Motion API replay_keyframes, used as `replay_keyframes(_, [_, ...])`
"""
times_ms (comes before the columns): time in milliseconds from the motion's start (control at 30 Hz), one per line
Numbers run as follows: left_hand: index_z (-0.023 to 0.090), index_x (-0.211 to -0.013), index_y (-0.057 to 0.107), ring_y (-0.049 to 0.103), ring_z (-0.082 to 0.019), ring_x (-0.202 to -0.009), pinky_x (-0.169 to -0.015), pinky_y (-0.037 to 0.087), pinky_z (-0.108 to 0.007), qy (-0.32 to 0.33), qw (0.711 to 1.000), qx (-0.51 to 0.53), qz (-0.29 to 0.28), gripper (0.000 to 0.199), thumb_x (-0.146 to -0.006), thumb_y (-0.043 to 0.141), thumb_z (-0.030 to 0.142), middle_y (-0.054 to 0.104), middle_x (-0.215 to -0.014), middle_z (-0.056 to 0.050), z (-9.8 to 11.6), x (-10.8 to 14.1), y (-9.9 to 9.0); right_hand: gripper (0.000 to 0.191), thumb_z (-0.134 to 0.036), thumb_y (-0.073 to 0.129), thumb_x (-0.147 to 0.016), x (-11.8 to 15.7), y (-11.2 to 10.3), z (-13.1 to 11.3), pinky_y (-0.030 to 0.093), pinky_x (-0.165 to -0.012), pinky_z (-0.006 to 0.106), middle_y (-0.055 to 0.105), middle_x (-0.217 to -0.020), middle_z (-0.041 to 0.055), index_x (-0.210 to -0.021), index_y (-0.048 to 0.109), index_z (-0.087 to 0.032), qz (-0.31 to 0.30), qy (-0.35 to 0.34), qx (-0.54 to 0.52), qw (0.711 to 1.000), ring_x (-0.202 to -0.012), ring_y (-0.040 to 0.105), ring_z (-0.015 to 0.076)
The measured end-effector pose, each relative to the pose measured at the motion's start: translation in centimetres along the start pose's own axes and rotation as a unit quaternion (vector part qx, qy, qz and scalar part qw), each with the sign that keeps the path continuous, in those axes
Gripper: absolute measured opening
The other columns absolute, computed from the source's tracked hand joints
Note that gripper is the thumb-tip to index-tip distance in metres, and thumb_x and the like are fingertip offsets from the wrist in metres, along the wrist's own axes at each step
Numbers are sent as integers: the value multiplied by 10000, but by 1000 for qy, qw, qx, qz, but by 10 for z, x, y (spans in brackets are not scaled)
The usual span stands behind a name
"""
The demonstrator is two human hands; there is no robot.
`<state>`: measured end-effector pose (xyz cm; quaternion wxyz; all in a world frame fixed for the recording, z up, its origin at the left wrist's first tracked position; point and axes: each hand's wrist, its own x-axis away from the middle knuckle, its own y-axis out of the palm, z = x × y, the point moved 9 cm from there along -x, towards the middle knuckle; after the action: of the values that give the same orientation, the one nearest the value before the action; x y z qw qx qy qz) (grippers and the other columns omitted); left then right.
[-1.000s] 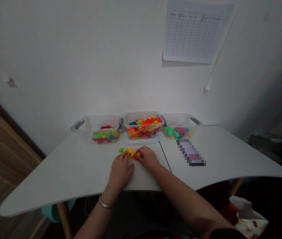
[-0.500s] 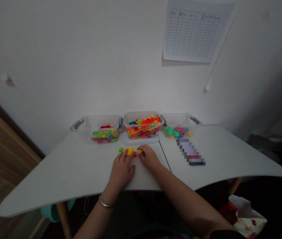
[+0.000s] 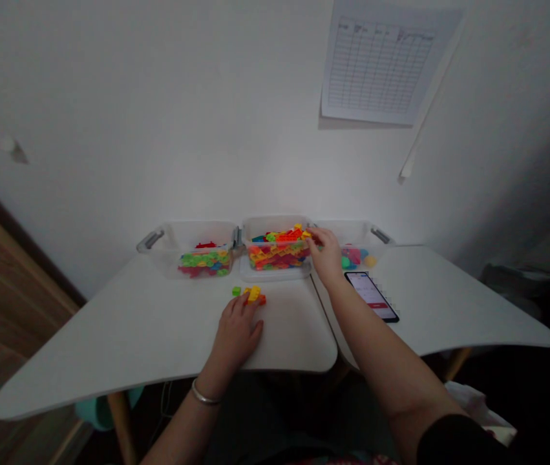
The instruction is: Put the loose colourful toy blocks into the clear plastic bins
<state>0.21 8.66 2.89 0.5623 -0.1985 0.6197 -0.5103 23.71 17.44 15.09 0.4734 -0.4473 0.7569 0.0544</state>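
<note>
My left hand (image 3: 238, 326) lies on the table with its fingers stretched out and its thumb apart. Its fingertips rest against a small group of yellow building bricks (image 3: 254, 294) and an orange-red brick (image 3: 262, 299). Just left of these is a single green brick (image 3: 236, 291). At the right rim of the middle clear box (image 3: 279, 272), my right hand (image 3: 326, 255) is closed in a pinch, with a small yellow brick (image 3: 307, 234) at its fingertips. Heaped inside that box are orange, yellow, red and green bricks (image 3: 282, 252).
A left clear box (image 3: 163, 261) contains colourful pieces. Behind my right hand, a right clear box (image 3: 371, 234) holds rounded pieces. On the right half of the table lies a phone (image 3: 371, 297). A seam (image 3: 326, 313) divides the white tabletop (image 3: 158, 336). A printed sheet (image 3: 381, 71) hangs on the wall.
My right hand has moved from the bricks on the table up and right to the middle box's rim. My left hand stays by the bricks.
</note>
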Motion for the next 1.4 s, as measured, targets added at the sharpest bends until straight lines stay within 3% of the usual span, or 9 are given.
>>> replay_keyframes(167, [180, -1304, 578, 480, -323, -1265, -1078, 413, -502, -4, 1000, 11, 3, 475, -836, 546, 256, 537, -1368, -160, -2, 1, 0, 278, -178, 520, -854, -13, 13, 13, 482, -967, 398, 673, -1055, 97, -1051, 717, -189, -13, -3, 31, 999, -1020, 607, 217])
replay_keyframes(333, [191, -1294, 579, 478, -321, -1269, -1069, 414, -512, -7, 1000, 20, 6, 468, -833, 543, 258, 536, -1372, -156, -3, 2, 0, 294, -183, 535, -860, -11, 31, 19, 393, -1059, 482, 698, -1108, 110, -1099, 706, -183, -60, -15, 96, 993, -1098, 580, 245])
replay_keyframes(500, [191, -1288, 581, 477, -323, -1270, -1077, 409, -515, -9, 1000, 19, 5, 461, -835, 538, 259, 543, -1365, -151, -1, 2, -2, 344, -170, 485, -862, 6, 39, 17, 323, -1130, 495, 635, -1280, 100, -1142, 684, -188, -67, -40, 101, 992, -1291, 463, 245])
replay_keyframes(767, [181, -1288, 581, 480, -323, -1274, -1078, 414, -498, -10, 1000, 8, -5, 461, -834, 544, 252, 548, -1352, -156, 1, 1, -4, 666, -195, 498, -806, 27, 38, 3, 237, -1172, 551, 345, -1537, 151, -1455, 357, -150, -70, -43, 74, 994, -1452, 244, 285])
replay_keyframes(867, [178, -1283, 582, 487, -319, -1267, -1077, 416, -491, -9, 1000, 9, -1, 457, -833, 544, 251, 547, -1354, -159, 2, 0, -5, 660, -209, 499, -816, 41, 36, -5, 240, -1166, 558, 285, -1554, 167, -1455, 344, -146, -56, -27, 68, 996, -1457, 221, 299])
replay_keyframes(933, [175, -1280, 584, 482, -319, -1272, -1083, 412, -488, -6, 1000, 9, 0, 451, -837, 543, 250, 542, -1362, -161, 2, 0, -6, 604, -204, 496, -827, 59, 42, -8, 253, -1165, 543, 356, -1506, 172, -1420, 401, -147, -64, -21, 53, 996, -1428, 278, 294])
replay_keyframes(1033, [169, -1283, 583, 483, -321, -1273, -1083, 413, -489, -1, 1000, 7, -2, 449, -844, 543, 252, 547, -1356, -165, 3, 0, -6, 522, -166, 502, -819, 93, 66, -13, 317, -1147, 484, 519, -1363, 151, -1340, 508, -170, -140, -18, 6, 990, -1323, 431, 259])
replay_keyframes(1167, [162, -1286, 578, 504, -316, -1254, -1074, 424, -491, 1, 1000, 5, 8, 453, -845, 550, 260, 560, -1343, -164, 4, 1, -7, 523, -136, 562, -793, 130, 96, -24, 374, -1111, 449, 538, -1365, 124, -1312, 558, -200, -277, -32, -22, 960, -1283, 471, 233])
replay_keyframes(1400, [146, -1263, 600, 506, -320, -1250, -1077, 428, -488, 7, 1000, 7, 9, 439, -837, 567, 247, 569, -1334, -174, 4, 0, -5, 407, -127, 586, -830, 139, 100, -49, 386, -1086, 406, 610, -1301, 111, -1231, 629, -182, -356, -89, 12, 930, -1228, 505, 218])
